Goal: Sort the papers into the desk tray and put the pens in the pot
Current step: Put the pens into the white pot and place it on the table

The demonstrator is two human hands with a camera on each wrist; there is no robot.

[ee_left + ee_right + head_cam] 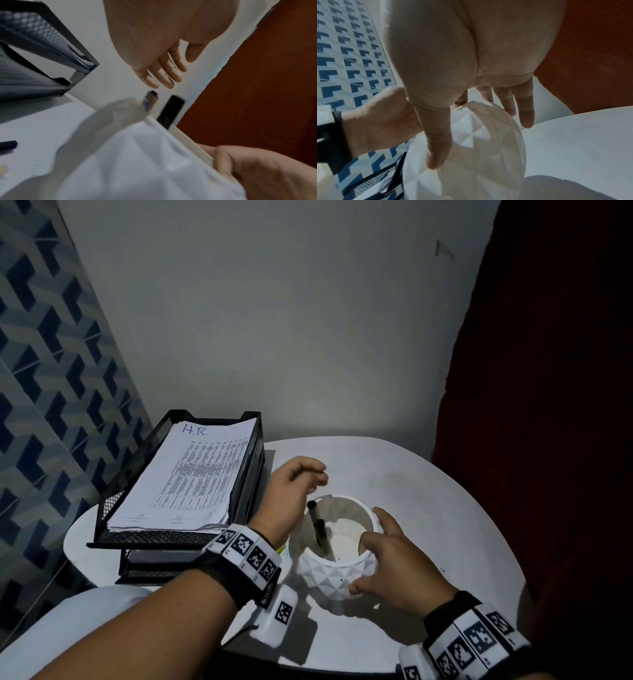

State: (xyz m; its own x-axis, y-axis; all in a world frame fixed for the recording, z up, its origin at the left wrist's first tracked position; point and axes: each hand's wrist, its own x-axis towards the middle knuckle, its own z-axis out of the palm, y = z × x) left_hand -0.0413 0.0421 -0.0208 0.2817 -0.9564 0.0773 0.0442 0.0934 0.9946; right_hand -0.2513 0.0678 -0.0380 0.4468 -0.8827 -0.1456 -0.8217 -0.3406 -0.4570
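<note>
Pens were the business in hand: a black pen (317, 524) leaned inside the white faceted pot (337, 575), its cap end poking above the rim just below the left fingertips (169, 84). Those fingers were loosely extended, side by side and pinching nothing; the left hand (291, 498) hovered over the pot's far-left edge, apart from the pen. In the left wrist view a second, paler pen (149, 102) stood in the pot beside the black one. The right hand (394, 563) cupped the pot's near-right wall, thumb spread down the facets and fingers draped over the rim, steadying it on the white table (428, 484).

Further out, left of the left hand, the black mesh desk tray (250, 474) carried a stack of papers (191, 474) on its top tier, so the paper sorting looked finished. Behind the left wrist, a dark pen-like object (7, 145) and something yellow (2, 171) lay on the table, both too blurred to name with certainty.

I judged this the pen-dropping step, one pen just let go. The next move would call for reaching back toward those table items, pinching one and lowering it into the pot, while the right hand kept the pot from tipping.
</note>
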